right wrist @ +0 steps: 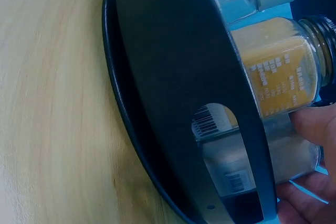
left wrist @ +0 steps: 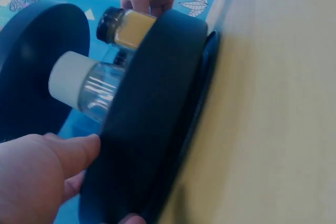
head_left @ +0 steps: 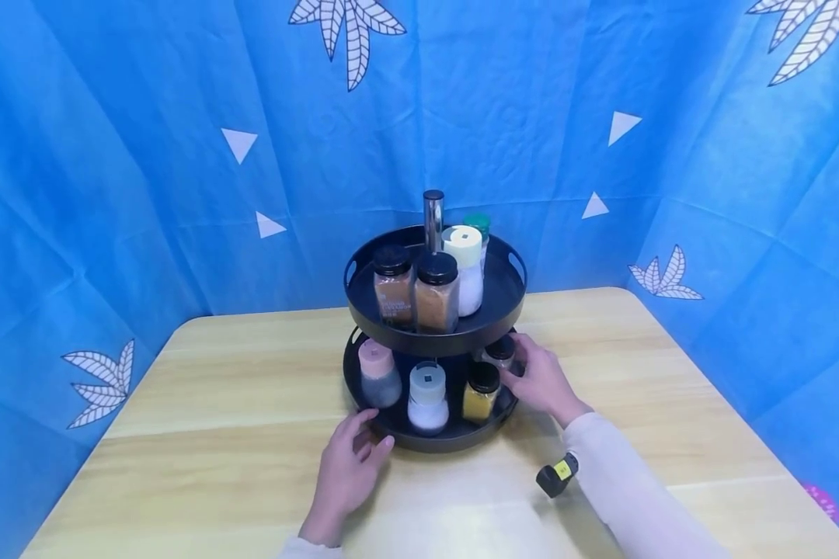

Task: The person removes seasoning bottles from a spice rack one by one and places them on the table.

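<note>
On the right of the lower tier of a black two-tier round rack (head_left: 436, 444), my right hand (head_left: 541, 379) grips a black-lidded glass spice jar (right wrist: 289, 153) between thumb and fingers. The jar's contents look pale greyish. Close beside it stands a jar of yellow powder (head_left: 480, 402), also with a black lid. My left hand (head_left: 349, 466) is at the front left of the lower tray, its fingers loosely bent and right at the rim. Nearest to it are a pink-topped shaker (head_left: 380, 374) and a shaker with a pale top and white contents (head_left: 427, 400).
The upper tier (head_left: 492, 330) overhangs the lower one, bearing two black-lidded jars of brown powder (head_left: 436, 295), a white-topped shaker (head_left: 464, 272) and a green-capped container (head_left: 477, 227). A metal post (head_left: 433, 221) rises from it. A blue curtain (head_left: 147, 194) hangs behind the wooden table (head_left: 252, 435).
</note>
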Available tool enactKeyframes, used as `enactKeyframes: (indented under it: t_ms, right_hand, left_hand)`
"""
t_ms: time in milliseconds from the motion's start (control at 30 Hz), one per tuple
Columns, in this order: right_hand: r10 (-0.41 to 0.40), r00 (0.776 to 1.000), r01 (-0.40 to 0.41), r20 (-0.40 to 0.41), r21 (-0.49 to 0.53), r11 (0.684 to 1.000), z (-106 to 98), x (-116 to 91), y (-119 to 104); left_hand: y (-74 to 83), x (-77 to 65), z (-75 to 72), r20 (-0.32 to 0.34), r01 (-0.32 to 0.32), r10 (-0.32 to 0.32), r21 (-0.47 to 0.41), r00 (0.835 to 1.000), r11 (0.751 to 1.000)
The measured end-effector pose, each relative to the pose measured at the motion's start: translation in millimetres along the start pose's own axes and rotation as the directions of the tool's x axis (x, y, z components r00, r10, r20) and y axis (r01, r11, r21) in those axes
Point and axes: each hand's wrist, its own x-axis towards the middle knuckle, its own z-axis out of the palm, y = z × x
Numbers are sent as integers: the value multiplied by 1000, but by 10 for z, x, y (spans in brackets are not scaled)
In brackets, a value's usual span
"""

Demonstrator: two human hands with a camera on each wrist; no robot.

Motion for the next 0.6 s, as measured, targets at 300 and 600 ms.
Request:
enactKeyframes:
  t_ms: [300, 600]
  right_hand:
    - [-49, 999, 49, 23, -10, 999, -24, 8, 58]
    - [-77, 997, 77, 7, 21, 997, -2, 0, 84]
  left_hand:
    - [-42, -21, 54, -69, -96, 103, 100, 992, 990]
    - [-25, -9, 35, -74, -53, 59, 72, 996, 996]
